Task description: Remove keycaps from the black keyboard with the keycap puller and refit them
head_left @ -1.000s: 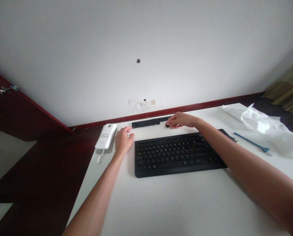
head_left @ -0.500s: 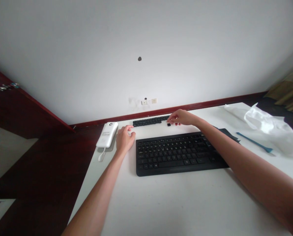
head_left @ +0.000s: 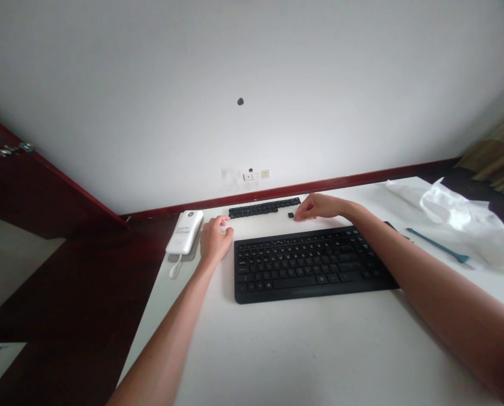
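Note:
My left hand [head_left: 216,237] rests on the white table [head_left: 252,344], its fingers apart and holding nothing, by the left end of a strip of loose black keycaps [head_left: 254,210] laid in rows. My right hand [head_left: 315,207] is at the far side of the table with fingertips pressed together and pointing down. Whether anything is between them is hidden. A single black keycap [head_left: 291,215] lies just left of those fingertips. Nearer to me is a black keyboard [head_left: 294,262], its right part covered by my right forearm.
A white power bank [head_left: 185,232] with a wrist loop lies left of my left hand. To the right are a blue pry tool [head_left: 438,245] and a crumpled white plastic bag [head_left: 467,214]. Behind the table stands a wall with sockets [head_left: 257,175].
My right hand has shifted right and slightly toward me, away from the single keycap, uncovering the right end of the keycap rows. My left hand stays in place.

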Demonstrator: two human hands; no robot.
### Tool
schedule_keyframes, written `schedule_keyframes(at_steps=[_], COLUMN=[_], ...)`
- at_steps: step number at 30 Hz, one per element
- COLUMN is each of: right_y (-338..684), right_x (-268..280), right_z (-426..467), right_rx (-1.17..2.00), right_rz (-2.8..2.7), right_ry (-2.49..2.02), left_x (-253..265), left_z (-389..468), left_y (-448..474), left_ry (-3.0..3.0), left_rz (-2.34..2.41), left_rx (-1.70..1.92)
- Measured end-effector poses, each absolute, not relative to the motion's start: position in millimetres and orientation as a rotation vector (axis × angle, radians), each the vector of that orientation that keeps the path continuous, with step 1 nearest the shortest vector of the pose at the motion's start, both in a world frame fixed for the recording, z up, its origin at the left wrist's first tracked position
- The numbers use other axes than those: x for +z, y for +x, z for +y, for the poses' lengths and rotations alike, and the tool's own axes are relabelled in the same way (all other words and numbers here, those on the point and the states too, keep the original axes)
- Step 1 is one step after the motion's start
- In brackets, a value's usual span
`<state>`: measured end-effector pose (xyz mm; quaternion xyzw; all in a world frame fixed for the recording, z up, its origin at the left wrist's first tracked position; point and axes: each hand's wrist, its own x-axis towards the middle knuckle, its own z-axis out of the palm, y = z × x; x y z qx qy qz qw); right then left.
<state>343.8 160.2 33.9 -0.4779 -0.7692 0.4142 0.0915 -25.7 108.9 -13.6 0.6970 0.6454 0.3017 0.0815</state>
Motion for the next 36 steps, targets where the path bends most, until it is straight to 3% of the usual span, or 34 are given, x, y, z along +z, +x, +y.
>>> schedule_keyframes(at_steps=[8,23,36], right_y=[338.7,332.2,333.1], right_x=[27.0,9.1,7.4], right_z=[159.9,166.5,166.9], right_rx=[1.218,0.879,0.861], right_rz=[-2.195,-2.226,-2.219], right_ry=[-1.383,-1.332,-1.355], left_x=[-13.5,-13.5,-13.4], left_z=[109.1,108.9,108.4], left_y=[-25.3,-24.8,-25.1], left_ry=[2.064,2.066,2.074], left_rz=[1.942,1.944,1.937], left_rx=[0.885,0.887,0.886])
